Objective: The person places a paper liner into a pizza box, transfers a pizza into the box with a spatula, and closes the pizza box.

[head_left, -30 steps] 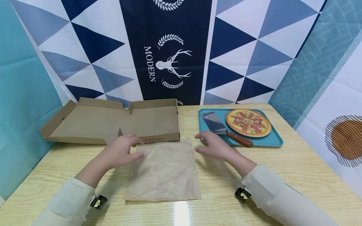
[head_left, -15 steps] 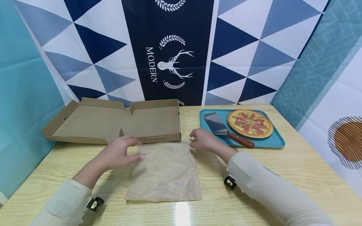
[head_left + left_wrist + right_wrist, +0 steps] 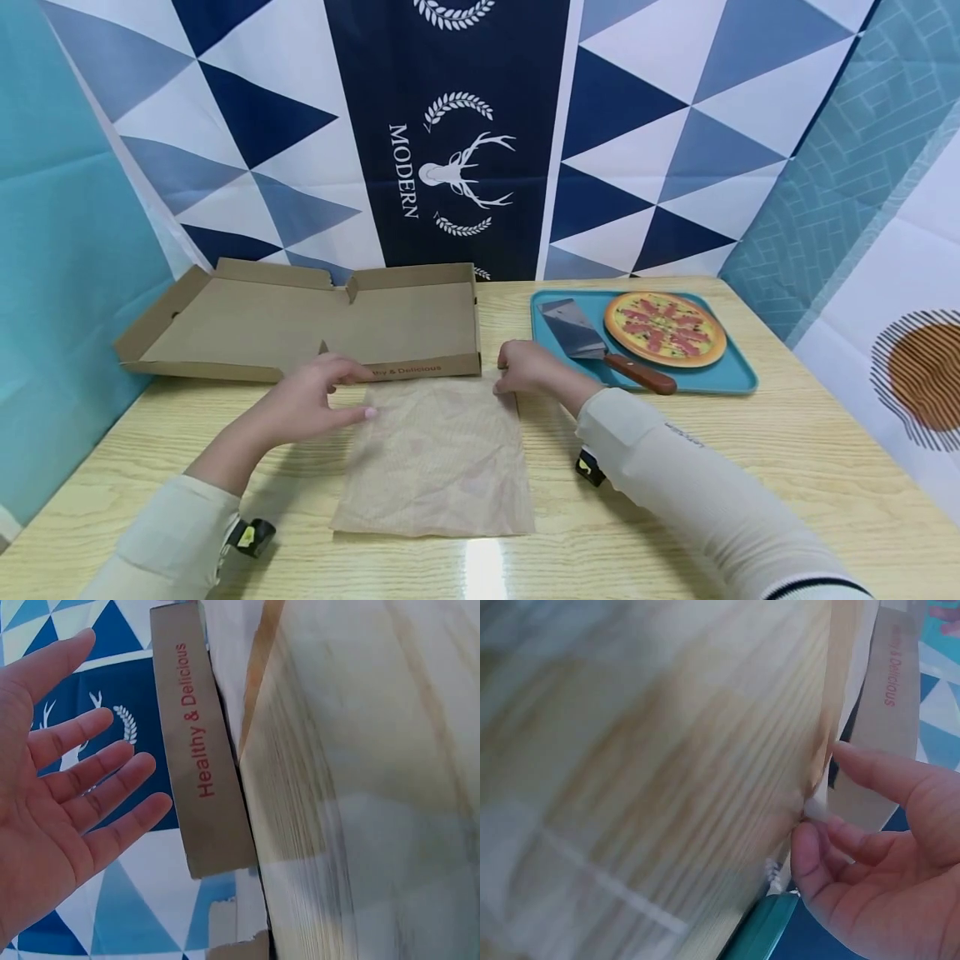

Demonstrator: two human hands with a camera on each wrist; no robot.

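A creased sheet of brown paper (image 3: 438,467) lies flat on the table, in front of an opened cardboard box (image 3: 405,325). My left hand (image 3: 311,400) hovers by the sheet's far left corner, thumb and fingers spread; the left wrist view shows the left hand (image 3: 82,780) holding nothing. At the far right corner is my right hand (image 3: 528,368), fingers bent. In the right wrist view the right hand's (image 3: 885,862) fingertips are right at the paper's edge, with a gap between thumb and index finger.
On the right, a blue tray (image 3: 735,379) bears a pizza (image 3: 665,327) and a metal server (image 3: 572,327) with a brown wooden handle (image 3: 639,372). A patterned cloth (image 3: 465,125) hangs behind the wooden table (image 3: 600,517).
My right hand has moved left from beside the tray to the paper's far right corner, its fingers drawing closer together. The left hand has shifted slightly left. The paper lies as before.
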